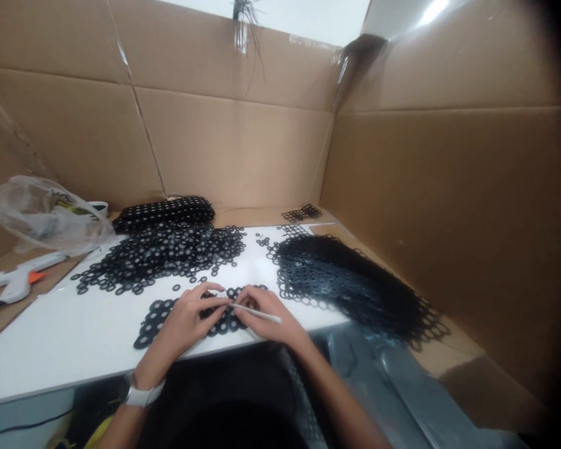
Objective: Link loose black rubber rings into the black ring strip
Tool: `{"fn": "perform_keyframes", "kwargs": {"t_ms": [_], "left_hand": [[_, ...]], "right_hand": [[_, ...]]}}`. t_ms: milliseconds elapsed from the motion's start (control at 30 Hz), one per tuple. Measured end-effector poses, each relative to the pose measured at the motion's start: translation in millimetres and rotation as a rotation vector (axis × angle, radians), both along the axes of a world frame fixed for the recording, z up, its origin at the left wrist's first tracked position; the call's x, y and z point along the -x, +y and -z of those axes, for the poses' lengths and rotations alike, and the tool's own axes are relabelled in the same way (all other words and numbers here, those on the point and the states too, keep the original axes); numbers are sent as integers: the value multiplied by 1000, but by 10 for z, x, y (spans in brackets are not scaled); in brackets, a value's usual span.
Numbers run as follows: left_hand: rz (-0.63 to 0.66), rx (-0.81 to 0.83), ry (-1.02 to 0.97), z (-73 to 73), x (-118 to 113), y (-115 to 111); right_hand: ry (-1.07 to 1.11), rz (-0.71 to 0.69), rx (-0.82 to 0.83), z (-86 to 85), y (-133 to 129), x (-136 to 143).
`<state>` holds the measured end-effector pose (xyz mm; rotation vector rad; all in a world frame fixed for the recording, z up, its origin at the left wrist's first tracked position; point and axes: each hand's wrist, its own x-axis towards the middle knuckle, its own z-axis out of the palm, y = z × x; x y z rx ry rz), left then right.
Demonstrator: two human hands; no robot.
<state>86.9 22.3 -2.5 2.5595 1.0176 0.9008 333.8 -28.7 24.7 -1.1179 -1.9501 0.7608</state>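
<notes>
On the white board (88, 340), near its front edge, lies a sheet of joined black rings (152, 321) with pale centres. Over its middle, my left hand (187, 318) has thumb and index finger pinched together at the rings. Close beside it, my right hand (271, 315) is closed around a thin pale stick-like tool (259, 313). One end of the tool sticks out over the back of the right hand. Its other end meets the left fingertips, where the finger and ring details are too small to make out.
Loose black rings (168, 249) are heaped at back left, before a rolled black ring mesh (168, 211). Large black netting (336, 287) spills over the right edge. A white glue gun (21, 280) and plastic bag (47, 212) lie left. Cardboard walls (234, 143) enclose the board.
</notes>
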Motion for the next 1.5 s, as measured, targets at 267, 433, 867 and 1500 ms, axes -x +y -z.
{"fn": "perform_keyframes", "kwargs": {"t_ms": [267, 433, 867, 1500], "left_hand": [[-22, 73, -46, -23, -19, -17], [-34, 102, -57, -46, -29, -28], [-70, 71, -68, 8, -21, 0], [-145, 255, -130, -73, -51, -10]], "right_hand": [[42, 23, 34, 6, -8, 3], [47, 26, 38, 29, 2, 0], [81, 18, 58, 11, 2, -29], [105, 18, 61, -29, -14, -26]]}}
